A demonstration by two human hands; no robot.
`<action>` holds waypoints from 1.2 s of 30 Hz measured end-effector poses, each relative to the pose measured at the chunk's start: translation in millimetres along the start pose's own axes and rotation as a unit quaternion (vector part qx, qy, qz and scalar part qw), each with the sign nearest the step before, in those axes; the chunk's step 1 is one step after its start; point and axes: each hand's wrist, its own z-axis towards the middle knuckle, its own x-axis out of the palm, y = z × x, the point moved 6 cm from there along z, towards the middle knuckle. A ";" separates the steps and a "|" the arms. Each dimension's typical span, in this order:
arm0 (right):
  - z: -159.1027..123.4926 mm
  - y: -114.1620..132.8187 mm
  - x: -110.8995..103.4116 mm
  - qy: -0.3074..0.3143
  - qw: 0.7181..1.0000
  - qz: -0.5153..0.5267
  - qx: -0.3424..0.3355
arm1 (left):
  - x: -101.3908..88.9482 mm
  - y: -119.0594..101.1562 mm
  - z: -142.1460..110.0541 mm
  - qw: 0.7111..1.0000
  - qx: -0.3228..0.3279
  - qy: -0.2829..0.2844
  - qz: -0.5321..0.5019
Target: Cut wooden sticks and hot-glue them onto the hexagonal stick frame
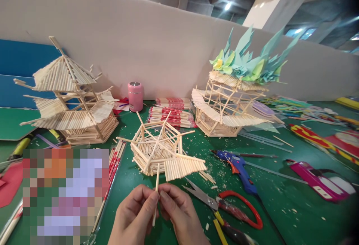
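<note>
Both my hands are closed around a thin wooden stick [157, 177], which stands nearly upright. My left hand [134, 209] pinches it between thumb and fingers. On its other side, my right hand [179, 209] presses its fingertips against the stick. Just beyond lies a small pavilion frame of wooden sticks [155, 147], and a roof panel of sticks laid side by side [183, 168] juts from its near right side. To the right of my hand are scissors with red handles [215, 202]. A blue glue gun [238, 168] rests farther right.
Two larger stick pavilions stand behind, one at left [67, 103] and one at right [224, 106] topped with paper leaves. Between them are a pink cup [135, 96] and packs of sticks [171, 116]. A magenta tool [316, 181] lies at right. Wood scraps dot the green table [269, 211].
</note>
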 end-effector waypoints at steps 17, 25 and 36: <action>6.8 -9.7 -14.6 -0.060 0.984 0.159 0.047 | 6.7 4.4 9.9 1.000 -0.012 -0.006 -0.025; 3.6 -1.0 -15.2 -0.080 0.975 0.198 0.062 | 10.1 3.5 8.6 1.000 -0.004 -0.017 -0.014; 4.5 -0.6 -14.0 -0.078 0.973 0.210 0.062 | 14.3 -0.5 9.9 1.000 -0.008 -0.011 -0.019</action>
